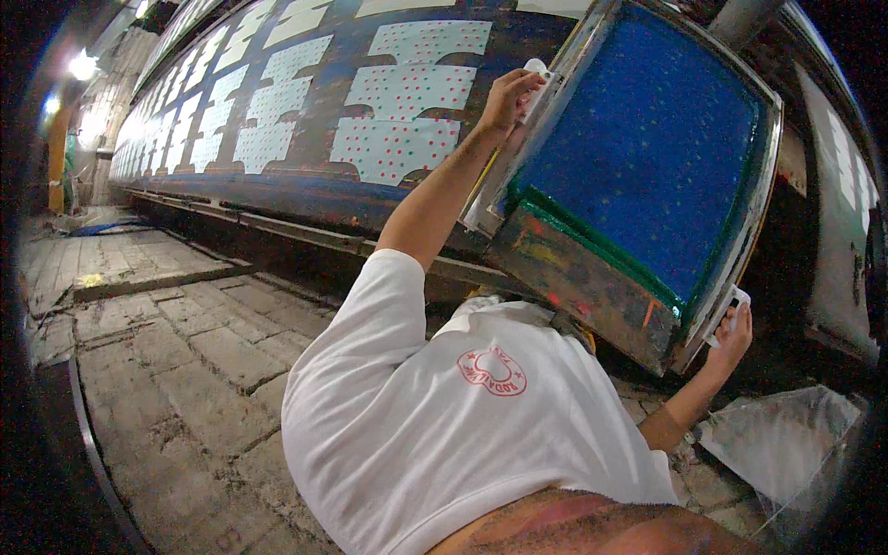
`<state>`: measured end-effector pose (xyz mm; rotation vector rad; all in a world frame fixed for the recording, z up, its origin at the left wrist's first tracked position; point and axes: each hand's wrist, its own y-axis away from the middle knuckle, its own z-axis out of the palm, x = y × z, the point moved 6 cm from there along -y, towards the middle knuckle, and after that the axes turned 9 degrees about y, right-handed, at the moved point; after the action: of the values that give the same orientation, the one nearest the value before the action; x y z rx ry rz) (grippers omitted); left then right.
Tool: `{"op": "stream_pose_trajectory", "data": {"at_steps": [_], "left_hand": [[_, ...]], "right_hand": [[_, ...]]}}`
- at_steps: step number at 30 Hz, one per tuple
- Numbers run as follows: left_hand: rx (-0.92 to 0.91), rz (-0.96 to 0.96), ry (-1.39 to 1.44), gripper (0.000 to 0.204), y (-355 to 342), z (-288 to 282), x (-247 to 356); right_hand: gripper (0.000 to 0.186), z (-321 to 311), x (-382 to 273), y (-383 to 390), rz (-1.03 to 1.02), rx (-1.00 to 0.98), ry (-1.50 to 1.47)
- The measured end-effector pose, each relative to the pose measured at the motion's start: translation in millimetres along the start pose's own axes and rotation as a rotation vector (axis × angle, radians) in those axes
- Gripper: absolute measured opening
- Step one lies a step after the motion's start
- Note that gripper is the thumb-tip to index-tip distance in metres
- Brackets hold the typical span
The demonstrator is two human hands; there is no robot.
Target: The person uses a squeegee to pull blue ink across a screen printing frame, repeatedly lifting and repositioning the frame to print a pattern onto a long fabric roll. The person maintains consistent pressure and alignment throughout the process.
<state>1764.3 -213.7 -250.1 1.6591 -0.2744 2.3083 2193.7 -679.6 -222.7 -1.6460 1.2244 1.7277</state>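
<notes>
A screen printing frame (638, 157) with blue mesh, small pale specks and a line of wet green ink along its near and right inner edges fills the upper right. My left hand (513, 97) is closed on a white handle (538, 70) on the frame's upper left side. My right hand (733, 331) grips another white handle (738, 298) at its lower right corner. A stained board (578, 296) forms the frame's near end, close against my white shirt.
A long dark table (370, 217) runs away to the left, bearing rows of cut pieces (416, 88), some dotted red and green. A rail runs along its side. A brick floor (176, 370) lies below, with clear plastic sheeting (782, 435) at lower right. Lamps (81, 67) glow far left.
</notes>
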Motion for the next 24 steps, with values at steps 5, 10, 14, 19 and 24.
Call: {"op": "stream_pose_trajectory", "data": {"at_steps": [5, 10, 14, 19, 24], "left_hand": [[-0.104, -0.106, 0.123, 0.040, -24, 24, -25], [-0.132, -0.181, 0.182, 0.052, -54, 33, -61], [-0.312, -0.211, 0.367, 0.042, -64, 66, -66], [-0.320, -0.149, 0.206, 0.040, -63, 109, -54], [-0.550, -0.192, 0.165, 0.049, -72, 168, -44]], "right_hand": [[0.024, -27, 21, 11, 0.023, 0.168, 0.068], [0.033, -35, 28, 22, 0.070, 0.301, 0.169], [0.023, -35, 20, 24, -0.073, 0.255, 0.157], [0.025, -48, 22, 25, -0.024, 0.335, 0.114], [0.028, -74, 21, 4, -0.052, 0.375, 0.175]]}}
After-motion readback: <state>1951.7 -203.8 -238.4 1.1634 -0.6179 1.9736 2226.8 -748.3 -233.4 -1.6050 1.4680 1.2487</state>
